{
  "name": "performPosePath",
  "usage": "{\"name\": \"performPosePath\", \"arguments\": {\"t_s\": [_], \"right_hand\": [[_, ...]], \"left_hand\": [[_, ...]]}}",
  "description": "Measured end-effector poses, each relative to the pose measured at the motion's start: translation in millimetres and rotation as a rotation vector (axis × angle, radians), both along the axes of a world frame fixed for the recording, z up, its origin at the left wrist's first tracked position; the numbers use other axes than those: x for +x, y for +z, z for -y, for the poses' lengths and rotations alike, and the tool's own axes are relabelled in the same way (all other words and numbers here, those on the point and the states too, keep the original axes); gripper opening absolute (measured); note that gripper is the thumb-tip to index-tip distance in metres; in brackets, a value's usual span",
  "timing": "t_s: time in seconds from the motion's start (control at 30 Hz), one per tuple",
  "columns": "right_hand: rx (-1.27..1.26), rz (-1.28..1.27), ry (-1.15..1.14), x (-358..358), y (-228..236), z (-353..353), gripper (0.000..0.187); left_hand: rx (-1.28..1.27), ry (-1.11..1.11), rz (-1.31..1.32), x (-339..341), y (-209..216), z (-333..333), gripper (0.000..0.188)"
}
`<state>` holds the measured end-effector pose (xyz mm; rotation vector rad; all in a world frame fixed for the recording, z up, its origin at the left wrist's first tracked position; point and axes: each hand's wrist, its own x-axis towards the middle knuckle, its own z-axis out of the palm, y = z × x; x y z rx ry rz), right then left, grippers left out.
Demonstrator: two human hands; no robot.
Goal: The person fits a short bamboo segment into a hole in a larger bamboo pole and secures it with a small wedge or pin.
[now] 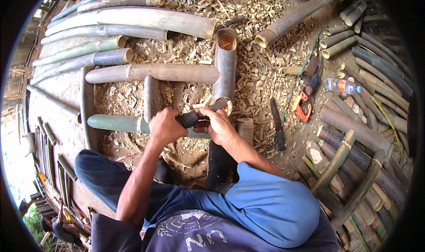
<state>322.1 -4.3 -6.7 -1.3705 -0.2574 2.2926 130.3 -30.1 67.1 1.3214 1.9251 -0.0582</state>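
My left hand [164, 126] is closed round the black-wrapped handle [187, 119] of a knife, just above a green bamboo rail. The knife's blade [218, 104] points right, to the open near end of an upright-lying bamboo post [225, 70]. My right hand [218, 124] is closed at the blade, thumb along it and fingers curled beneath; their exact hold is partly hidden. The post joins a bamboo frame with a brownish upper rail [172, 73], a green lower rail [115, 123], a short crosspiece [151, 97] and a left-hand post [88, 106].
Wood chips [252, 75] litter the ground. To the right lie another knife [277, 124], an orange-handled saw [303, 106], a water bottle [343, 86] and stacked bamboo [354, 123]. Long bamboo poles [133, 21] lie at the far left. Another person [64, 227] is at the lower left.
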Motion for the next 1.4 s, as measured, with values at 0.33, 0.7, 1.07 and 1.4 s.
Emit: {"name": "performPosePath", "arguments": {"t_s": [0.33, 0.7, 1.07, 1.4], "right_hand": [[-0.248, -0.528, -0.555, 18, -12, 2, 0.024], [0.268, 0.214, 0.345, 112, 27, 33, 0.033], [1.489, 1.238, 1.214, 152, 37, -91, 0.027], [1.699, 1.238, 1.769, 27, 50, -137, 0.009]], "left_hand": [[0.286, -0.838, -0.680, 102, 59, -71, 0.009], [0.182, -0.872, 0.450, 122, 43, -5, 0.057], [0.634, -0.356, 0.628, 180, -29, -82, 0.107], [0.970, 0.323, 0.688, 143, -46, -71, 0.093]]}}
